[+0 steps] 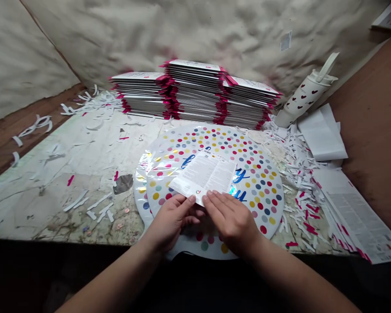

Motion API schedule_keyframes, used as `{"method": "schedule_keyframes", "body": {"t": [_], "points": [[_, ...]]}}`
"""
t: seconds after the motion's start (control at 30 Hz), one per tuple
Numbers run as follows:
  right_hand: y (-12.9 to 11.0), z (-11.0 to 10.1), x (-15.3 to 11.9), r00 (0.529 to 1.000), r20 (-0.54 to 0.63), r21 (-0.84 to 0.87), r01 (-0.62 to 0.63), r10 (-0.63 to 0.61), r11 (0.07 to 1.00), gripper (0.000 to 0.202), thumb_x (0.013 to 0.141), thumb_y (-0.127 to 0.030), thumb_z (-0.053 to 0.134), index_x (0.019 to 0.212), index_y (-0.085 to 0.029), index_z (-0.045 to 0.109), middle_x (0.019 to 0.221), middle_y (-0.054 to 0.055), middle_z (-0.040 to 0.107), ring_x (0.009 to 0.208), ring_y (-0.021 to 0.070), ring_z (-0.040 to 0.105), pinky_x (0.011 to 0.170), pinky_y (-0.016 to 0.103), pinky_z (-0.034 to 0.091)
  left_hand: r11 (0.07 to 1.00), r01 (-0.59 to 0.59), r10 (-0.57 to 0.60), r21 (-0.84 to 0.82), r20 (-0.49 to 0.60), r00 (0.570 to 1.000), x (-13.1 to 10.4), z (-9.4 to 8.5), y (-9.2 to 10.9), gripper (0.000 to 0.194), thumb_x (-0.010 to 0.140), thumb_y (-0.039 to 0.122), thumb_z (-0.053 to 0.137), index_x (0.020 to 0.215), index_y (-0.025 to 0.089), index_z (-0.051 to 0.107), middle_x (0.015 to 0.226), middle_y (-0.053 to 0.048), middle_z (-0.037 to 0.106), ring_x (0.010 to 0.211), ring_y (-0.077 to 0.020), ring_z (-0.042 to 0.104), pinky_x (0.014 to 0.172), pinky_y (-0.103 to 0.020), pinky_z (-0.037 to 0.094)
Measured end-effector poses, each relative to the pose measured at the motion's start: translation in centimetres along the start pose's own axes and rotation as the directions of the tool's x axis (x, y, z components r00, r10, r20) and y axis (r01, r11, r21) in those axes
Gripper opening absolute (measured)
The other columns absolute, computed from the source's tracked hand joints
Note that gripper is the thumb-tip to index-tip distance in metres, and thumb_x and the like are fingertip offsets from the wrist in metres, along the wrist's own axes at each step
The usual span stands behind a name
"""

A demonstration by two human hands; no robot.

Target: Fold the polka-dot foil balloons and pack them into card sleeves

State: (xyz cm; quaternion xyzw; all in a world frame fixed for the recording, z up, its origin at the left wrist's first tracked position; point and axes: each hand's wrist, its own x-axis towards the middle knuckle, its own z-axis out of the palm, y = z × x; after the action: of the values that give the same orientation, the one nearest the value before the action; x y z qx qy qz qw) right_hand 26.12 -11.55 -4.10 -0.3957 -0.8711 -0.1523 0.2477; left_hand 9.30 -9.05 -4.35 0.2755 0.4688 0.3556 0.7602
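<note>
Between my hands is a white printed card (205,174) with small text, a barcode at its far edge and a small coloured logo near me. My left hand (176,219) pinches its near left edge, thumb on top. My right hand (231,217) grips the near right edge, fingers laid together over the top; its thumb is hidden. Underneath lies a round, flat foil balloon (263,204), white with coloured dots and blue script lettering that the card partly covers. Another balloon edge shows at its left.
Three stacks of white and pink folded packets (195,93) stand at the back. A white tumbler with hearts (304,98) leans at right, near paper scraps (299,174) and a pile of printed sheets (358,213). More scraps (101,102) lie at left on the worn table (68,156).
</note>
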Motion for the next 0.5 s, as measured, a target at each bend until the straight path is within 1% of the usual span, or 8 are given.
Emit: {"method": "schedule_keyframes", "body": {"t": [0.07, 0.17, 0.2, 0.23, 0.27, 0.33, 0.4, 0.5], "points": [[-0.4, 0.1, -0.4, 0.998, -0.068, 0.022, -0.014, 0.016, 1.000, 0.026, 0.084, -0.006, 0.047, 0.103, -0.004, 0.064, 0.101, 0.017, 0.067, 0.096, 0.0255, 0.064, 0.080, 0.037, 0.054, 0.996, -0.013, 0.011, -0.091, -0.031, 0.999, 0.3, 0.2, 0.0, 0.013, 0.072, 0.019, 0.069, 0.080, 0.014, 0.060, 0.070, -0.001, 0.063, 0.064, -0.0101, 0.061, 0.055, -0.018, 0.050], [-0.5, 0.1, -0.8, 0.996, -0.083, 0.053, -0.039, 0.044, 0.998, 0.027, 0.084, -0.005, 0.047, 0.104, -0.007, 0.064, 0.101, 0.016, 0.068, 0.095, 0.0246, 0.064, 0.078, 0.037, 0.055, 0.942, 0.082, -0.075, -0.326, 0.036, 0.997, 0.3, 0.5, 0.0, 0.007, 0.075, 0.015, 0.063, 0.082, 0.016, 0.061, 0.075, 0.000, 0.064, 0.068, -0.0098, 0.061, 0.068, -0.024, 0.053], [-0.3, 0.0, -0.9, 0.995, -0.079, 0.081, -0.052, 0.058, 0.995, 0.027, 0.083, -0.005, 0.046, 0.104, -0.008, 0.064, 0.101, 0.016, 0.068, 0.096, 0.0246, 0.064, 0.079, 0.037, 0.055, 0.929, 0.094, -0.079, -0.358, 0.057, 0.995, 0.2, 0.6, -0.1, 0.005, 0.077, 0.017, 0.061, 0.082, 0.017, 0.061, 0.077, 0.000, 0.065, 0.070, -0.0106, 0.062, 0.071, -0.025, 0.053], [-0.1, -0.1, -0.9, 0.995, -0.063, 0.131, -0.066, 0.074, 0.989, 0.027, 0.084, -0.006, 0.047, 0.104, -0.009, 0.064, 0.101, 0.015, 0.068, 0.097, 0.0243, 0.064, 0.080, 0.037, 0.054, 0.938, 0.070, -0.055, -0.340, 0.053, 0.997, 0.1, 0.5, -0.1, 0.005, 0.078, 0.020, 0.060, 0.081, 0.017, 0.062, 0.078, -0.001, 0.066, 0.072, -0.0115, 0.062, 0.071, -0.026, 0.053], [0.1, -0.3, -1.0, 0.995, -0.032, 0.206, -0.088, 0.096, 0.975, 0.026, 0.084, -0.009, 0.048, 0.105, -0.010, 0.063, 0.101, 0.014, 0.068, 0.097, 0.0236, 0.063, 0.081, 0.037, 0.054, 0.962, 0.015, -0.008, -0.271, 0.027, 1.000, 0.1, 0.4, -0.2, 0.008, 0.078, 0.024, 0.061, 0.080, 0.016, 0.062, 0.078, -0.001, 0.066, 0.072, -0.0124, 0.063, 0.069, -0.025, 0.053], [0.6, -0.5, -0.8, 0.984, 0.058, 0.381, -0.176, 0.167, 0.908, 0.029, 0.083, -0.019, 0.054, 0.111, -0.011, 0.058, 0.104, 0.012, 0.067, 0.098, 0.0209, 0.063, 0.083, 0.033, 0.053, 0.992, -0.111, 0.110, -0.057, -0.025, 0.994, 0.0, 0.2, -0.4, 0.016, 0.077, 0.030, 0.063, 0.075, 0.014, 0.062, 0.074, -0.003, 0.067, 0.069, -0.0135, 0.063, 0.065, -0.024, 0.052], [0.9, -0.3, -0.5, 0.970, 0.101, 0.485, -0.242, 0.221, 0.840, 0.037, 0.083, -0.025, 0.057, 0.118, -0.013, 0.053, 0.107, 0.011, 0.065, 0.097, 0.0185, 0.062, 0.084, 0.030, 0.052, 0.984, -0.146, 0.149, 0.100, -0.024, 0.989, -0.2, 0.0, -0.4, 0.022, 0.075, 0.035, 0.065, 0.071, 0.013, 0.062, 0.070, -0.004, 0.067, 0.066, -0.0149, 0.063, 0.064, -0.025, 0.051], [0.9, 0.6, 0.3, 0.977, 0.001, 0.479, -0.189, 0.215, 0.857, 0.027, 0.085, -0.015, 0.049, 0.110, -0.015, 0.056, 0.100, 0.010, 0.065, 0.093, 0.0189, 0.060, 0.081, 0.033, 0.051, 0.980, -0.123, 0.121, 0.155, 0.024, 0.992, -0.6, 0.2, -0.5, 0.025, 0.075, 0.038, 0.064, 0.070, 0.013, 0.061, 0.066, -0.004, 0.066, 0.065, -0.0171, 0.064, 0.063, -0.027, 0.050]]}}
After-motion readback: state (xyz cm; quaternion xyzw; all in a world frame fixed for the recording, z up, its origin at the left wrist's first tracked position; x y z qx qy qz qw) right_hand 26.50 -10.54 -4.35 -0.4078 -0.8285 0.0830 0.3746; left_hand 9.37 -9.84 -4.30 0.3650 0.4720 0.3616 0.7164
